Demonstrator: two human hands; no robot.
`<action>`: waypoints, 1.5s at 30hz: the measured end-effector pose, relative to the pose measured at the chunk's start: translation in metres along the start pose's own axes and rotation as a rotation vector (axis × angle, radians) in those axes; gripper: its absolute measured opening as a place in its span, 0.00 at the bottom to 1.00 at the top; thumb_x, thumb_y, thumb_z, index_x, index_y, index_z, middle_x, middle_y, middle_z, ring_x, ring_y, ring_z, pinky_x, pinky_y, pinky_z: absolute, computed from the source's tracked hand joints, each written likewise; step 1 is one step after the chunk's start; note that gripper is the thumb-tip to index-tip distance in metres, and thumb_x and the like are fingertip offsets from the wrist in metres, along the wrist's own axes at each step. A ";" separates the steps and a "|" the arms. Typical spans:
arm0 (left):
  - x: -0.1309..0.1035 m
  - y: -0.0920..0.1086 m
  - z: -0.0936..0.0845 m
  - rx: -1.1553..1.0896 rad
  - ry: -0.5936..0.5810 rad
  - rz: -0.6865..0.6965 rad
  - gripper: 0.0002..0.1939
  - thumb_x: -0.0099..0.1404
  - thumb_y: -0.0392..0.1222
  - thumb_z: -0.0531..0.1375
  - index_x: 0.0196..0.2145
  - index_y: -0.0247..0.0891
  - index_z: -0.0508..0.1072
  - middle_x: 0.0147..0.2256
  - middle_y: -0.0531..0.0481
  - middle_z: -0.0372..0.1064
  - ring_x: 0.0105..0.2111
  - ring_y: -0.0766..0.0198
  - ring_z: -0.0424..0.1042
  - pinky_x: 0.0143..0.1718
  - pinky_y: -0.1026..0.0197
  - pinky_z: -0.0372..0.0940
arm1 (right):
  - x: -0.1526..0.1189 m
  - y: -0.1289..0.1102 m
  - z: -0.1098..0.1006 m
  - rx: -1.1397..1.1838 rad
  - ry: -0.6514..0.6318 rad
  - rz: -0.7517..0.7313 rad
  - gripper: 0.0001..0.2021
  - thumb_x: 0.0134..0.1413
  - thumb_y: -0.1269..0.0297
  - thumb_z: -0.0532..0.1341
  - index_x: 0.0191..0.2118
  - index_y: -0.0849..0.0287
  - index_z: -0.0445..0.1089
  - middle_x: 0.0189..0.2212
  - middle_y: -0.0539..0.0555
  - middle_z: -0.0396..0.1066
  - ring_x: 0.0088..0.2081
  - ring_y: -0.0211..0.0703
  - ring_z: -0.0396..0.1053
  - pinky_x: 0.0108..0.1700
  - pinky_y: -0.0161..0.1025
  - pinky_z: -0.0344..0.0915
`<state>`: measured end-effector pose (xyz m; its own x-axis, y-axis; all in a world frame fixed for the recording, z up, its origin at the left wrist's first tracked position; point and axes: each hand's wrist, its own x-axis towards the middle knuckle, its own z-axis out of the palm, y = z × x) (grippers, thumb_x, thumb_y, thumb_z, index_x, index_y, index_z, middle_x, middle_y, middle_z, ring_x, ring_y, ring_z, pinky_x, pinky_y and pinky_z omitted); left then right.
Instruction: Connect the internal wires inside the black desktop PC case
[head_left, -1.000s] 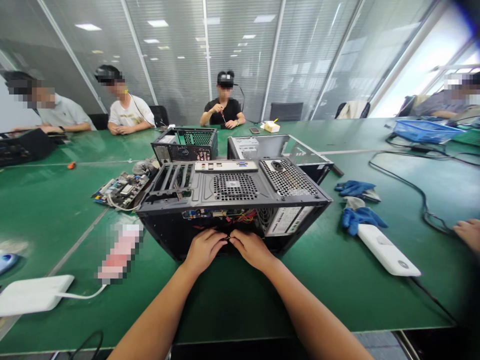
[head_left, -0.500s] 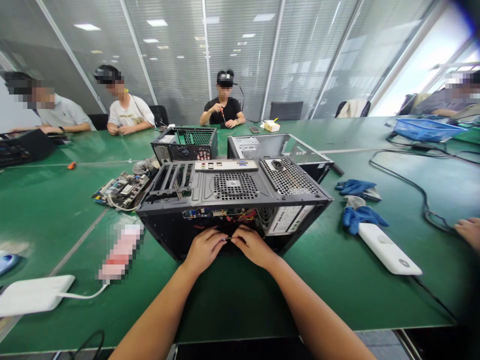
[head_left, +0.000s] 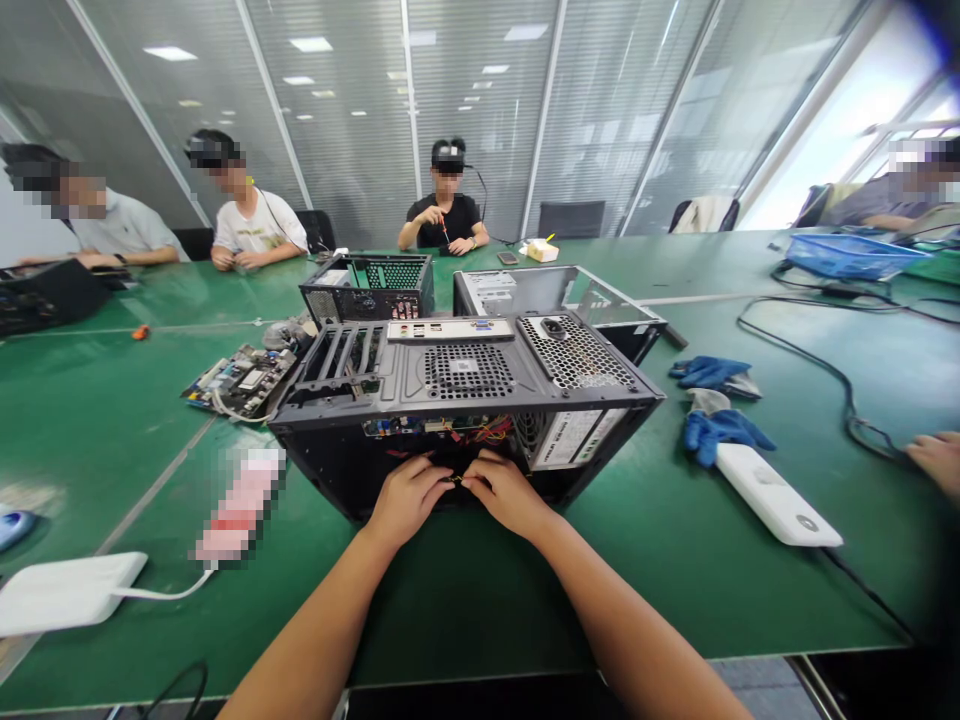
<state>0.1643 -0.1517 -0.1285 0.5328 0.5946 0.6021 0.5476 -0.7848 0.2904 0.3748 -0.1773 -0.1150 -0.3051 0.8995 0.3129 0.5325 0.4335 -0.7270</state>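
Observation:
A black computer case (head_left: 352,410) lies before me with its rear panel facing up and its open side toward me. My left hand (head_left: 405,497) and my right hand (head_left: 506,492) meet at that opening, both with fingers pinched. A thin yellowish wire (head_left: 457,480) runs between the fingertips of both; its ends are hidden. Behind them, inside the case, are red and yellow cables (head_left: 491,432), part of a circuit board (head_left: 405,427) and a power supply (head_left: 577,440) with a white label.
Two more cases (head_left: 367,290) stand behind, one an open silver frame (head_left: 525,290). On the left lie a loose motherboard (head_left: 244,380) and a white power bank (head_left: 71,590). Blue gloves (head_left: 720,425) and another white power bank (head_left: 776,495) are on the right. Several people sit around the green table (head_left: 645,590).
The yellowish wire shows slightly more between my fingertips. Both hands stay at the case opening, and the view has shifted very slightly.

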 end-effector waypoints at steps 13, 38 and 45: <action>0.000 0.001 0.000 0.004 0.036 0.033 0.11 0.70 0.46 0.58 0.44 0.39 0.77 0.35 0.47 0.74 0.36 0.61 0.73 0.41 0.58 0.71 | 0.001 -0.002 0.000 0.026 -0.047 0.024 0.07 0.60 0.73 0.60 0.31 0.58 0.71 0.31 0.49 0.68 0.35 0.39 0.67 0.39 0.36 0.61; 0.001 0.001 -0.002 -0.037 -0.085 -0.035 0.10 0.69 0.46 0.59 0.41 0.40 0.76 0.35 0.48 0.74 0.37 0.60 0.73 0.42 0.56 0.70 | 0.001 0.005 0.002 0.031 -0.068 -0.005 0.07 0.59 0.75 0.60 0.34 0.58 0.73 0.33 0.50 0.68 0.36 0.39 0.67 0.41 0.36 0.62; 0.001 0.000 -0.001 -0.029 -0.086 -0.020 0.09 0.69 0.45 0.59 0.43 0.41 0.76 0.37 0.48 0.74 0.38 0.60 0.73 0.43 0.56 0.70 | 0.000 0.009 0.005 -0.033 -0.062 -0.002 0.07 0.60 0.74 0.60 0.35 0.56 0.74 0.33 0.50 0.68 0.37 0.39 0.67 0.41 0.36 0.62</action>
<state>0.1642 -0.1512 -0.1267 0.5763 0.6220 0.5302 0.5404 -0.7766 0.3238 0.3755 -0.1740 -0.1245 -0.3539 0.8938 0.2756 0.5574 0.4382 -0.7052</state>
